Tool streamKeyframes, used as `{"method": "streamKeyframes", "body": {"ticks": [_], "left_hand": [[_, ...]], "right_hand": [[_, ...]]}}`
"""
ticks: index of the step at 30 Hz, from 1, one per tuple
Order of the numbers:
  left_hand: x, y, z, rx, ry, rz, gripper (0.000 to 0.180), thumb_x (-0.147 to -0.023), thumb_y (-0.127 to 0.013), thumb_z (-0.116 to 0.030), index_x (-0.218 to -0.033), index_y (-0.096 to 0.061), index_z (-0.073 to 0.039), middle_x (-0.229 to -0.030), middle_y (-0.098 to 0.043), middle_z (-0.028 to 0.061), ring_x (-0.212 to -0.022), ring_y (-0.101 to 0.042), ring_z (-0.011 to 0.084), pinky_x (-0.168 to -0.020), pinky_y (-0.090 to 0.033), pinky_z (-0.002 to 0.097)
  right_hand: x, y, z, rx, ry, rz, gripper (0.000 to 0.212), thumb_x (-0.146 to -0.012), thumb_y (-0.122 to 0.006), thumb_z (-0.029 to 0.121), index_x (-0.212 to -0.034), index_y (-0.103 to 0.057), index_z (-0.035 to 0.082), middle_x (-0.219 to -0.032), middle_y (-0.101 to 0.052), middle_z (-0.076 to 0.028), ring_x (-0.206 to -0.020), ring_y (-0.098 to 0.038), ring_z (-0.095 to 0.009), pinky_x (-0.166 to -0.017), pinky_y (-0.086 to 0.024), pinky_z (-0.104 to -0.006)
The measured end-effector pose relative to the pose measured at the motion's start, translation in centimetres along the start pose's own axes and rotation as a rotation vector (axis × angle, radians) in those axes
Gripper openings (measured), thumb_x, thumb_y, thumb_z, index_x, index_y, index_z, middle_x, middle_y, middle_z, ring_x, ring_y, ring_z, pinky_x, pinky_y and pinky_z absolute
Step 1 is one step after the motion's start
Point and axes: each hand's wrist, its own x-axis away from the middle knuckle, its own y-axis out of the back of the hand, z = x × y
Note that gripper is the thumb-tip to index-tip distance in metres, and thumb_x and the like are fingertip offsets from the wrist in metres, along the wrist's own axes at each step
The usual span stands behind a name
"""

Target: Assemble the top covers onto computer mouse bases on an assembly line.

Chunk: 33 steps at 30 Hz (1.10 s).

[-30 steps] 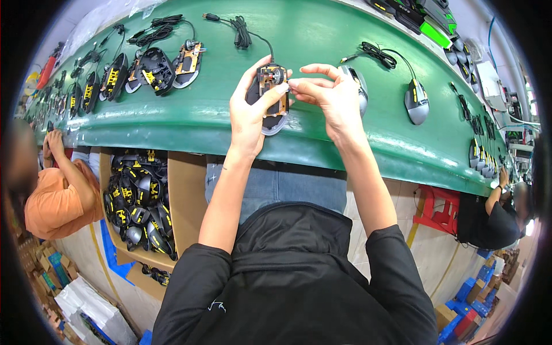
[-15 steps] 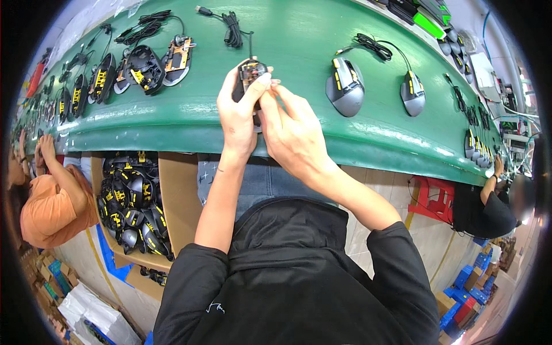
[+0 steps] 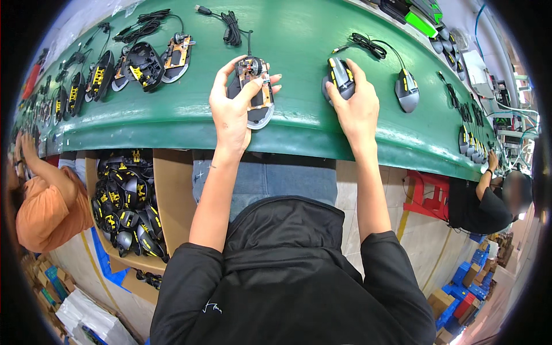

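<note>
My left hand (image 3: 233, 109) is closed around an opened mouse base (image 3: 261, 109), its circuit board and scroll wheel bare on top. A black cable (image 3: 231, 29) runs from its far end to a tied bundle on the bench. To the right, my right hand (image 3: 357, 106) grips a grey-and-black mouse shell (image 3: 340, 77) with yellow side parts, thumb on one side and fingers on the other. No cord can be seen joined to that shell. Beside it lies a corded grey mouse (image 3: 407, 95), untouched.
Opened mouse parts (image 3: 144, 66) and more dark shells (image 3: 100, 75) line the green bench (image 3: 299, 123) at left. A cardboard box (image 3: 175, 201) full of shells stands below its edge. Co-workers sit at far left and far right; a red stool (image 3: 426, 195) is at right.
My right hand has left the mouse base and moved right onto the shell on the bench. The base in my left hand now shows more of its board.
</note>
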Motion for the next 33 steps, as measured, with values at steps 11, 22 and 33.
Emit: {"method": "streamKeyframes", "body": {"ticks": [11,22,33], "left_hand": [[0.1,1.0,0.0,0.07,0.015,0.017,0.032,-0.095,-0.052,-0.018,-0.123,-0.054,-0.002,-0.11,-0.063,0.0107,-0.096,-0.063,0.0155,-0.086,-0.051,0.0276],[-0.1,0.4,-0.2,-0.075,-0.065,-0.022,0.035,-0.098,-0.057,-0.026,-0.122,-0.056,0.0,-0.111,-0.062,0.0065,-0.101,-0.059,0.0131,-0.088,-0.048,0.0266],[-0.5,1.5,-0.3,0.286,0.085,0.043,0.042,-0.094,-0.05,-0.024,-0.124,-0.052,0.005,-0.12,-0.061,0.0206,-0.109,-0.061,0.0263,-0.098,-0.048,0.038]], "right_hand": [[2.1,-1.4,9.5,-0.522,0.318,-0.044,0.05,-0.079,-0.073,0.018,-0.126,-0.062,0.007,-0.125,-0.058,-0.026,-0.113,-0.058,-0.038,-0.097,-0.047,-0.0411],[3.9,-3.3,9.8,-0.34,0.41,0.068,0.063,-0.083,-0.069,0.021,-0.14,-0.048,0.007,-0.139,-0.045,-0.03,-0.104,-0.061,-0.039,-0.086,-0.052,-0.041],[4.4,-2.4,10.1,-0.675,0.223,0.224,0.068,-0.083,-0.072,0.018,-0.142,-0.043,0.001,-0.144,-0.041,-0.023,-0.114,-0.058,-0.029,-0.094,-0.05,-0.0363]]}}
